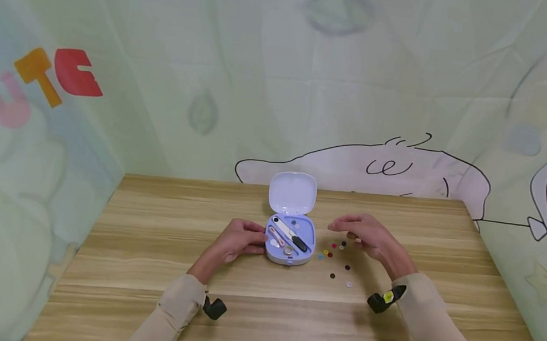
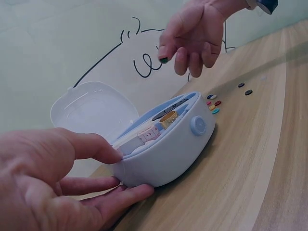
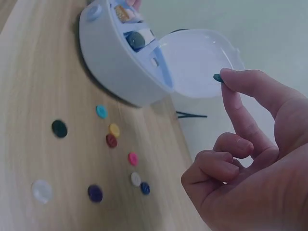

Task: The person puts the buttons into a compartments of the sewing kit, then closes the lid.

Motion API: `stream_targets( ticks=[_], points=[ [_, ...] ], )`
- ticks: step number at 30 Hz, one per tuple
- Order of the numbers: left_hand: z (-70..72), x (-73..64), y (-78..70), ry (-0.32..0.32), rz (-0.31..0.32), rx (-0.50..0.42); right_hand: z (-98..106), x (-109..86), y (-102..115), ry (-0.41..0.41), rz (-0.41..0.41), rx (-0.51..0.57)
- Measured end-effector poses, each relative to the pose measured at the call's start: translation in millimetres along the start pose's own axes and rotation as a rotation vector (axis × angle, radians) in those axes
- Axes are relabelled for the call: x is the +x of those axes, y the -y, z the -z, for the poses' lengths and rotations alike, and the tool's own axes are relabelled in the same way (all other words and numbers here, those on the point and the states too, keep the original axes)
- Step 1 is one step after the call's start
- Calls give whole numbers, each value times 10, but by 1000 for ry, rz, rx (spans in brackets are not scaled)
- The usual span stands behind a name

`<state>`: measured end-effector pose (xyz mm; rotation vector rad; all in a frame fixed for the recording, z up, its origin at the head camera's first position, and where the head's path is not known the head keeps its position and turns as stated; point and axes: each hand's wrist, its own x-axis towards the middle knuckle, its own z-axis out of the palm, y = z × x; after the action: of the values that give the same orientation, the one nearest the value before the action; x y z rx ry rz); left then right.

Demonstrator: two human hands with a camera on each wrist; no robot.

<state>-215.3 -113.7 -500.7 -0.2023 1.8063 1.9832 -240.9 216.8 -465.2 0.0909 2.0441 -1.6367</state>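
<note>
A light-blue sewing box (image 1: 313,243) stands with its white lid (image 1: 293,191) raised at the back. Against its left side rest the fingers of my left hand (image 1: 240,240), one fingertip at the rim. Beyond the box's right edge, above the table, my right hand (image 1: 366,233) pinches a dark green button (image 3: 218,78) between thumb and index finger; its other fingers are curled. Inside the box lie a long silver-and-black tool (image 1: 291,234), a gold ring-shaped thimble (image 2: 168,120) and a pinkish piece with printed numbers (image 2: 148,134). Small buttons (image 1: 293,223) sit in its back compartment.
Several loose buttons lie right of the box, among them a turquoise button (image 3: 101,111), a yellow button (image 3: 114,130), a pink button (image 3: 133,158) and a clear button (image 3: 42,191). The wooden table (image 1: 164,248) ends at a printed cloth backdrop (image 1: 244,74).
</note>
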Motion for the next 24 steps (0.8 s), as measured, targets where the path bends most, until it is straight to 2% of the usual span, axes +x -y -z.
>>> stream_targets(
  ticks=[10, 24],
  points=[
    [-11, 2, 15, -11, 0, -10, -225, 119, 213, -1, -2, 4],
    [16, 36, 37, -7, 3, -5, -383, 258, 372, 11, -24, 28]
  ],
)
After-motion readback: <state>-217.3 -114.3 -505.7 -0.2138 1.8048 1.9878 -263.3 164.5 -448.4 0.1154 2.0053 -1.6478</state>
